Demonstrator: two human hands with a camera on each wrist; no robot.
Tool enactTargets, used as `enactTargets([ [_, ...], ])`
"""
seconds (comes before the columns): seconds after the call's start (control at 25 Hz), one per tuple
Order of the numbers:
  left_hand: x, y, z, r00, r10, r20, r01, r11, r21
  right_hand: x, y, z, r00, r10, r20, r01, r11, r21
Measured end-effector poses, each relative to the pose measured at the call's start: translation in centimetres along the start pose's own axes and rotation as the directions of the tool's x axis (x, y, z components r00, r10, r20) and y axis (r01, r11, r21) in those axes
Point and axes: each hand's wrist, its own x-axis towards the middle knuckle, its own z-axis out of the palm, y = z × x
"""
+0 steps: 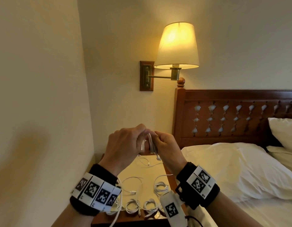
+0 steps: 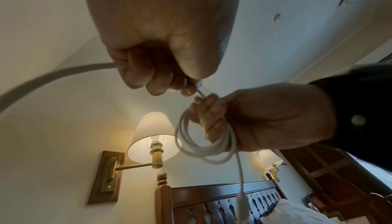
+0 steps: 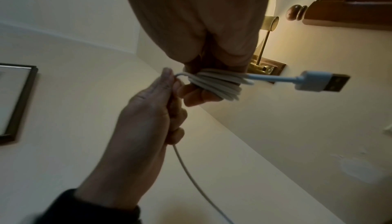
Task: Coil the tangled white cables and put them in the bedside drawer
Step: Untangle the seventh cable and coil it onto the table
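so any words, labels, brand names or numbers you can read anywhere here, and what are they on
No readable words, brands or numbers in any view.
Wristbands: black-and-white square code patterns only; the tiny marks at the tags' corners are too small to read.
White wrist unit: one more code pattern, no text.
USB plug of the white cable: no print shows.
Framed picture: blurred, nothing legible.

Dim, warm lamp [image 1: 177, 46] glow (blurred edges)
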Motion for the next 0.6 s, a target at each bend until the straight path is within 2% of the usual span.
enactTargets([
  [0.08,0.4,-0.9,0.6,1.000,-0.030,0.004,0.030,1.000,-0.007,-0.3,-0.4,0.1,0.999,0.012,0.032,-0.014,0.999,0.044],
  [0.2,0.5,-1.8,1.7,0.997,-0.081,-0.004,0.080,0.986,-0.144,-0.5,-1.1,0.1,0.991,0.086,0.099,-0.106,0.972,0.209],
  [0.36,0.5,-2.9,3.5,0.987,-0.163,0.002,0.149,0.897,-0.416,-0.6,-2.1,-0.5,0.951,0.180,0.253,-0.289,0.811,0.509],
  [0.48,-0.4,-3.4,4.5,0.976,-0.216,0.025,0.201,0.849,-0.489,-0.2,-2.9,-1.6,0.954,0.182,0.238,-0.296,0.684,0.666],
  [0.6,-2.9,-3.3,5.0,0.968,-0.233,0.095,0.250,0.844,-0.474,0.8,-3.2,-3.5,0.973,0.158,0.168,-0.231,0.609,0.759],
])
